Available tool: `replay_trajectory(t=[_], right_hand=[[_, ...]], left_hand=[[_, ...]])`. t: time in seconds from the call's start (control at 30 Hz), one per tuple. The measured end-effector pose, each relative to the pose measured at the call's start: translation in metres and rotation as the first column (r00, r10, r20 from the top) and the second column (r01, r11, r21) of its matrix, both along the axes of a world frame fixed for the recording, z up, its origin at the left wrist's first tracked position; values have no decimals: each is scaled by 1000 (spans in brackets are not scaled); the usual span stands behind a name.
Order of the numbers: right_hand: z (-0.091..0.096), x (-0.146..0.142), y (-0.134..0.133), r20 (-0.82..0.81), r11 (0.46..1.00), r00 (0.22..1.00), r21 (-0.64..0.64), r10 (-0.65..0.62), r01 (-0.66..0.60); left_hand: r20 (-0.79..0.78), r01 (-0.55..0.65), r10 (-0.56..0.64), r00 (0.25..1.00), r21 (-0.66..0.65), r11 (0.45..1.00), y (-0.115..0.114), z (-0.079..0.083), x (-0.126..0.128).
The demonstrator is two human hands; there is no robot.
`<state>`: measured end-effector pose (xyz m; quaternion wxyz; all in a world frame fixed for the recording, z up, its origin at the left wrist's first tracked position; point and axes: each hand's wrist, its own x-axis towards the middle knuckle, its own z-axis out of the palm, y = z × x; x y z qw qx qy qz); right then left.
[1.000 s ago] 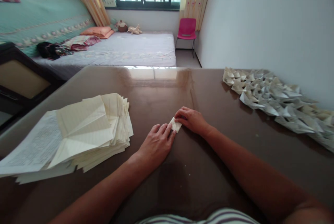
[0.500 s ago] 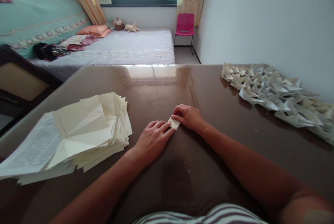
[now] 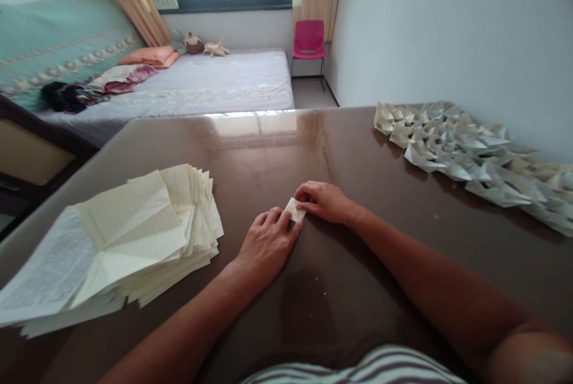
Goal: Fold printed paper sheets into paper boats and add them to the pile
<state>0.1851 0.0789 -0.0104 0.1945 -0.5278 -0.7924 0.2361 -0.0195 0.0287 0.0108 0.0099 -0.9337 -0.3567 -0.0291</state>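
A small folded piece of paper (image 3: 294,209) lies on the brown tabletop (image 3: 268,163) between my hands. My left hand (image 3: 270,240) rests palm down, its fingertips and thumb at the paper's left and near edges. From the other side, my right hand (image 3: 323,200) grips the paper's right part between thumb and curled fingers. To the left is a thick stack of creased paper sheets (image 3: 134,211), the top ones lined or printed. Rows of folded paper boats (image 3: 456,148) stand along the right side of the table.
Beyond the table's far edge is a bed (image 3: 233,79) with pillows (image 3: 150,55), clothes and soft toys. A pink chair (image 3: 308,40) stands by the window. A white wall (image 3: 447,25) rises on the right, and a dark cabinet (image 3: 36,154) is at the left.
The view has shifted slightly. The folded paper has turned a little between my hands, and my right thumb now lies farther over it. My left fingers have moved slightly apart.
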Motion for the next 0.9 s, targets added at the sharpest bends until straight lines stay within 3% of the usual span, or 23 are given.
replay_trajectory(t=[0.1, 0.23, 0.4, 0.5, 0.67, 0.8, 0.9], right_hand=[[1, -4, 0, -9, 997, 999, -62, -43, 42], [2, -3, 2, -93, 979, 996, -200, 11, -29], [4, -5, -3, 1, 999, 999, -23, -44, 44], [7, -7, -6, -5, 995, 1000, -99, 13, -14], [12, -8, -5, -348, 942, 937, -304, 27, -140], [16, -10, -6, -507, 960, 861, -220, 42, -176], [17, -10, -6, -515, 980, 856, -142, 47, -140]], left_hand=[[117, -11, 16, 993, -42, 999, 5, -5, -4], [326, -27, 65, 943, -120, 992, 15, -16, -12], [453, 7, 65, 889, -157, 988, 20, -25, -16], [482, 18, 66, 874, -167, 986, 20, -27, -14], [590, -10, 146, 794, -227, 974, 22, -29, -12], [722, -88, 276, 634, -287, 954, 26, -29, -14], [739, -122, 307, 599, -295, 948, 29, -28, -16]])
